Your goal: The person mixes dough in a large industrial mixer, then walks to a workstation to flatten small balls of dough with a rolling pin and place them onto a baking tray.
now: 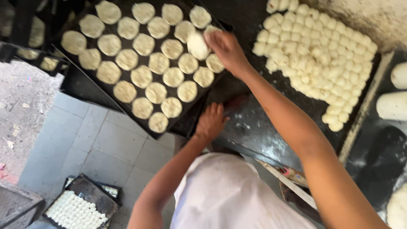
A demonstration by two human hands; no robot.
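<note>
Two work surfaces are seen from above. The larger one, a dark worktop [250,127], carries a dense mass of small dough balls [318,55] toward the upper right. Thick white dough logs [392,106] lie at the far right edge, well apart from the hands. To the left, a black baking tray [85,91] is set at an angle and is nearly filled with flattened dough discs [144,68] laid in close rows. Its lower corner overhangs the grey tiled floor [106,144]. A second tray of dough pieces [76,210] is seen on the floor below.

The left hand [210,123] is pressed flat, fingers together, against the worktop edge just beside the tray corner. The right hand [227,48] is held over the tray's upper right corner, fingers closed around one dough disc [197,45], which is lifted on edge just above the neighbouring discs.

The following risks are judged from this position. The held disc may be set overlapping a neighbour, since little free space is left at that corner, and the two could fuse. The soft disc may be stretched or dented by the pinch. The tray may be tipped toward the floor if weight is applied near the overhanging corner.
</note>
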